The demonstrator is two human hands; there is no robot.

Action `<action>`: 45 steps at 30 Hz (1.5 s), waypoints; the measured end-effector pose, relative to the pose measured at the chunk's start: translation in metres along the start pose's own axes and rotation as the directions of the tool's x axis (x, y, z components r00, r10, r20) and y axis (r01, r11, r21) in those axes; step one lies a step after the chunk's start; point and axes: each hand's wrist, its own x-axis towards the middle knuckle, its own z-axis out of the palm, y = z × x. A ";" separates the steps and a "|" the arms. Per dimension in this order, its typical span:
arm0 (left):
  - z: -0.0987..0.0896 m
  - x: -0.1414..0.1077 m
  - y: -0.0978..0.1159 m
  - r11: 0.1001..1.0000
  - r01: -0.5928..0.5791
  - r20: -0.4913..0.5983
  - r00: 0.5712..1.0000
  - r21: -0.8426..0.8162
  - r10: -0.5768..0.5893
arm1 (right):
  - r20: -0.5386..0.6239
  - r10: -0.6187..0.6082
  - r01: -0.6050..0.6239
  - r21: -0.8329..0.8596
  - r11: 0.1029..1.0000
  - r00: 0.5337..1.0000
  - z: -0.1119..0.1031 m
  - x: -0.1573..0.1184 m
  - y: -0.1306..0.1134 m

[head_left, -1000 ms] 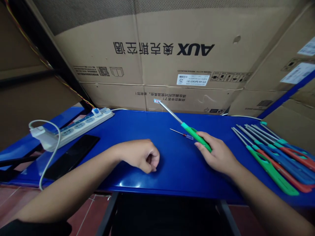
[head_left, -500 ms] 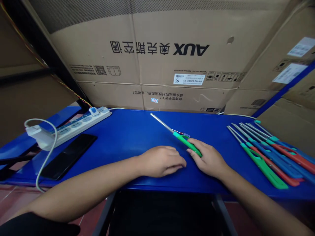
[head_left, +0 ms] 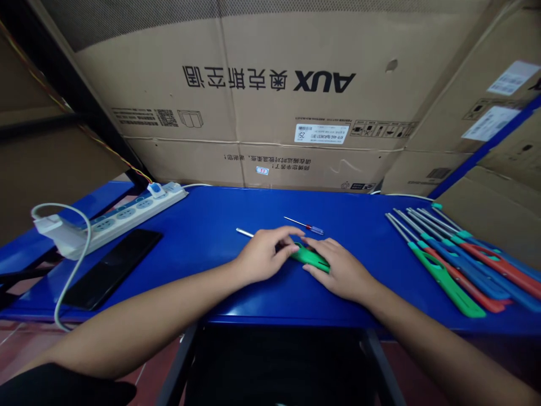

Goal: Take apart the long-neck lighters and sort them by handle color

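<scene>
A green long-necked lighter (head_left: 311, 257) lies low over the blue table, its metal tube pointing to the left. My left hand (head_left: 264, 254) is closed around its front part, hiding the joint between tube and handle. At the rear of the green handle, my right hand (head_left: 340, 268) grips it with thumb and fingers. Just behind the hands lies a small screwdriver (head_left: 315, 229) with a clear purple handle and a red collar. Several more lighters (head_left: 469, 265) with green, red and blue handles rest side by side on the right.
On the left of the blue table (head_left: 203, 225) are a white power strip (head_left: 139, 208) with a looping cable and a black phone (head_left: 112, 268). A large cardboard box (head_left: 262, 113) stands along the back edge.
My left hand has moved up and taken hold of the lighter's front part. The lighter has come down and left in my right hand, and the screwdriver now shows fully.
</scene>
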 end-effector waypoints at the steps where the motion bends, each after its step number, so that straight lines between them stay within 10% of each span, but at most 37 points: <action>1: 0.000 0.002 -0.003 0.991 0.089 -0.034 0.995 -0.104 -0.093 | -0.046 -0.006 0.006 -0.005 1.000 0.999 0.000 0.003 -0.003; 8: 0.012 0.025 0.009 0.751 0.282 -0.010 0.934 -0.597 -0.358 | -0.343 -0.207 0.184 -0.099 0.978 0.916 -0.033 0.024 -0.024; 19: 0.039 0.046 0.041 0.686 0.163 -0.055 0.957 -0.709 -0.283 | -0.491 -0.088 0.012 -0.157 0.987 0.867 -0.057 0.010 -0.026; 27: 0.037 0.036 0.032 0.986 0.017 0.016 1.000 -0.167 -0.015 | -0.479 -0.045 0.002 -0.088 0.996 0.877 -0.053 -0.005 -0.005; 32: 0.035 0.042 0.005 0.951 -0.146 0.315 0.947 0.274 0.055 | -0.416 0.127 -0.148 -0.020 0.989 0.901 -0.048 -0.027 0.025; 40: 0.038 0.038 -0.001 0.907 -0.186 0.446 0.895 0.378 -0.002 | -0.278 0.282 -0.238 0.181 0.954 0.918 -0.041 -0.046 0.033; 45: 0.035 0.035 0.001 0.905 -0.200 0.451 0.892 0.375 0.010 | -0.055 0.115 -0.101 0.212 0.972 0.992 -0.033 -0.031 0.020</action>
